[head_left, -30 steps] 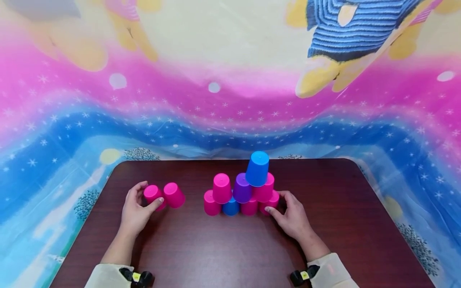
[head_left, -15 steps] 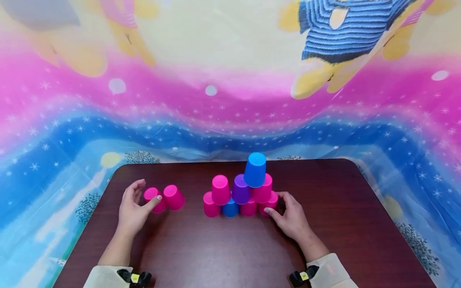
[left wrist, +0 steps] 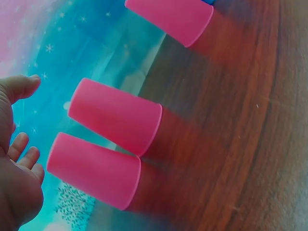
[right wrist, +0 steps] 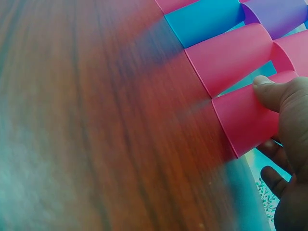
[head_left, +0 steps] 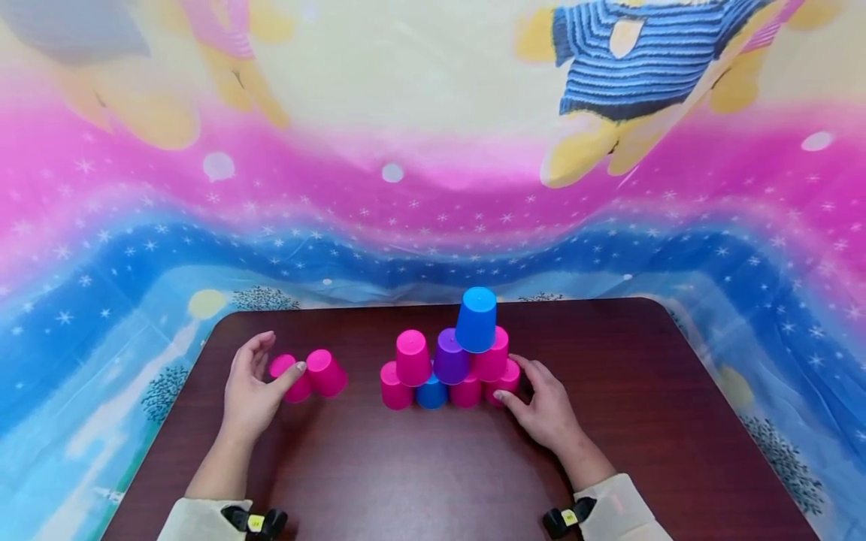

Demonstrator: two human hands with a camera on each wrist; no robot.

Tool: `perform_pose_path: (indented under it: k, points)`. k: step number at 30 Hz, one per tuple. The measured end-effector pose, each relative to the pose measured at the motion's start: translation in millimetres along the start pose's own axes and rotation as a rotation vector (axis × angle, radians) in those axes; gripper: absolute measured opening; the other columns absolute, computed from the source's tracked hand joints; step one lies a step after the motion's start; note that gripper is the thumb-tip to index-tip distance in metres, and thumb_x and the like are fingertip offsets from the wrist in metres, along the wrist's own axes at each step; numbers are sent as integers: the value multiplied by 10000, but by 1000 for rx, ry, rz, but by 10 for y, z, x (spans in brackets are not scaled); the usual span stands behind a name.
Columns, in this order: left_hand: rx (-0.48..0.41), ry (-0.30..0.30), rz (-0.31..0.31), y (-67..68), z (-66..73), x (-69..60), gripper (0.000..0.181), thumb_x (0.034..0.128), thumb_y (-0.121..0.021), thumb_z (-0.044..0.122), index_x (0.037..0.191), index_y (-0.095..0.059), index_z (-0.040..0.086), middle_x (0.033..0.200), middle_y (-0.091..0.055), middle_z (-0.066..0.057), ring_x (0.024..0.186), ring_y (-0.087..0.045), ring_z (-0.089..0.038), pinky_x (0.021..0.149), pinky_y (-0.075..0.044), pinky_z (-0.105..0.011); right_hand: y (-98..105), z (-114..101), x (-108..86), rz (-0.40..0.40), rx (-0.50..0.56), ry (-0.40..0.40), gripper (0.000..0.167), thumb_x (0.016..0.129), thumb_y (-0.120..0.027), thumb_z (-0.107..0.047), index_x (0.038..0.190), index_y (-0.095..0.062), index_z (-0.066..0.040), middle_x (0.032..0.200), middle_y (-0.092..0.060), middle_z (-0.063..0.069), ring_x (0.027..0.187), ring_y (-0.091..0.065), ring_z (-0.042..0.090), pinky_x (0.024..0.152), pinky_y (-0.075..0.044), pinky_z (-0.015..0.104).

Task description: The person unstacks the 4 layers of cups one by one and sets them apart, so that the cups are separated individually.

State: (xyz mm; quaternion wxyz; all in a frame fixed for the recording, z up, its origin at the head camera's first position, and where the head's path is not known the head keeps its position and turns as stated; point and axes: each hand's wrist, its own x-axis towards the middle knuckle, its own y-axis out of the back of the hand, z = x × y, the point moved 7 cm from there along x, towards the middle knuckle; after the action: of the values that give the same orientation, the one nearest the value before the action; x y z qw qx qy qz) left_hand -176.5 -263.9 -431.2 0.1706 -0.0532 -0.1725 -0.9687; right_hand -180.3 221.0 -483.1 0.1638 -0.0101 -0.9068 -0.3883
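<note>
On the left, two upside-down pink cups (head_left: 291, 378) (head_left: 326, 373) stand side by side on the table. My left hand (head_left: 251, 391) is beside them, its fingers spread; the left wrist view shows a gap between the thumb (left wrist: 21, 87) and the cups. Right of centre rises a stack of upside-down cups: a bottom row of pink cups and a blue cup (head_left: 431, 392), then two pink cups and a purple cup (head_left: 451, 357). A blue cup (head_left: 476, 320) tops its right side. My right hand (head_left: 549, 406) holds the bottom-right pink cup (right wrist: 248, 115), thumb in front, some fingers hidden behind.
The dark brown wooden table (head_left: 433, 466) ends at a patterned cloth backdrop (head_left: 406, 210) behind the cups. A camera (head_left: 255, 521) is strapped to the left wrist and another camera (head_left: 570, 517) to the right wrist.
The left hand has loosened from the pink cup, its fingers lifting and spreading. The right hand stays at the bottom-right cup. The stack looks unchanged; the head view has shifted slightly.
</note>
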Motion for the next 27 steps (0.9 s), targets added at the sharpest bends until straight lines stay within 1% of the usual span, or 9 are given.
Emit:
perform_pose_path:
  k: [2,4,10,13,15,18,20,22,27]
  points:
    - [-6,-4,-6,-19,49,-5,837,835,-875,108,1540,-424,115,1517,-455,-70,1471,-410,-286,1217,-325,-360,-3,2,-2,-5,-10,11,687,870,-852,-385,1442,-574,-126,1232,-633,37,1127,-633,288,938,-573,502]
    - [-15,-22,-12,-41,113,-8,829,835,-872,89,1534,-427,107,1512,-455,-69,1472,-410,-284,1209,-331,-335,-1,4,-5,-7,-16,17,654,872,-849,-390,1417,-598,-133,1212,-631,19,1110,-632,271,925,-578,480]
    - [-20,-124,-26,-131,366,-32,762,825,-861,25,1482,-475,60,1462,-490,-72,1445,-445,-281,1179,-340,-219,13,-4,3,-13,-22,28,636,870,-849,-399,1399,-610,-138,1234,-632,8,1126,-634,240,945,-577,473]
    - [-44,-157,-61,-201,475,-44,757,827,-861,21,1478,-474,50,1466,-493,-80,1450,-440,-279,1179,-333,-209,10,-7,6,-17,-19,29,632,871,-848,-400,1395,-612,-138,1230,-631,6,1123,-636,231,946,-577,467]
    - [-70,-160,-92,-248,526,-49,758,835,-858,23,1483,-465,47,1481,-488,-97,1458,-430,-278,1188,-333,-233,10,-10,7,-16,-16,30,631,868,-852,-393,1393,-615,-136,1227,-633,8,1122,-637,232,948,-576,466]
    - [-74,-139,-131,-305,566,-53,782,851,-859,66,1510,-439,83,1513,-473,-77,1472,-416,-272,1185,-350,-271,5,-9,5,-15,-14,29,631,871,-850,-392,1395,-613,-134,1229,-633,9,1128,-638,239,955,-572,474]
    - [-76,-136,-148,-338,603,-49,787,857,-857,82,1519,-431,93,1521,-470,-70,1473,-415,-267,1183,-357,-282,4,-7,6,-15,-13,27,631,871,-849,-393,1396,-613,-135,1231,-632,7,1131,-638,240,961,-570,475]
    - [-80,-143,-161,-375,644,-43,791,861,-856,91,1522,-423,96,1517,-470,-59,1471,-416,-263,1179,-361,-278,4,-5,5,-12,-13,27,631,870,-851,-392,1395,-614,-134,1229,-631,5,1129,-638,242,960,-570,475]
    - [-140,-191,-194,-489,774,-23,763,856,-854,63,1494,-437,53,1491,-492,-87,1457,-433,-248,1181,-358,-262,0,-1,8,-4,-14,40,623,864,-858,-383,1381,-623,-129,1215,-634,2,1118,-638,227,959,-569,467]
